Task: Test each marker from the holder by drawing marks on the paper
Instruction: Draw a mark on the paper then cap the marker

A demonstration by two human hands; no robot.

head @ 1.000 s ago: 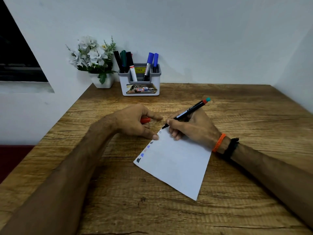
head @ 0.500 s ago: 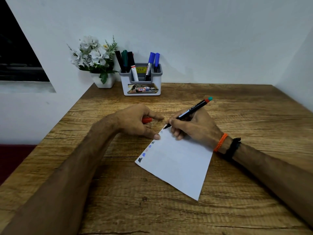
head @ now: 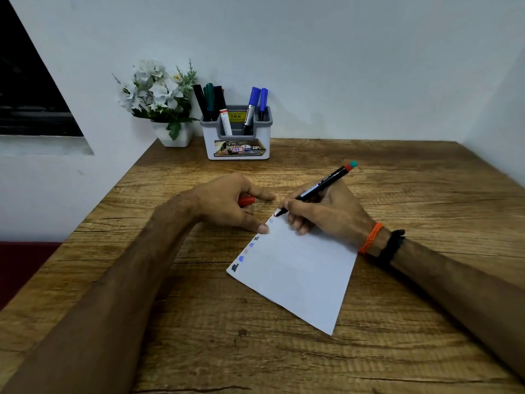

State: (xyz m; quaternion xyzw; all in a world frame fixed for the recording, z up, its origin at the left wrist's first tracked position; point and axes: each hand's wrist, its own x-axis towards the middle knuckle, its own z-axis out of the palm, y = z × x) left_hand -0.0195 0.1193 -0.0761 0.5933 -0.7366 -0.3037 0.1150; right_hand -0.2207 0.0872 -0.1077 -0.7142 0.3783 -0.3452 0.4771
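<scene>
Black-barrelled, with a red and teal end, the marker [head: 322, 189] slants up and away from the right hand [head: 326, 211], whose fingers and thumb pinch it near the tip. I see that tip touching the far corner of the white paper [head: 298, 274], beside a small red mark. My left hand [head: 227, 203] curls around a red cap [head: 246, 201], one fingertip pressing the paper's left edge. A row of small test marks runs down that edge. The paper lies on a wooden table [head: 397, 166] set against pale walls. At the back stand the grey holder [head: 238, 137] with five markers and a pot of white flowers [head: 162, 100]. Compared with a second ago, a red mark has appeared at the tip; both hands have barely moved.
</scene>
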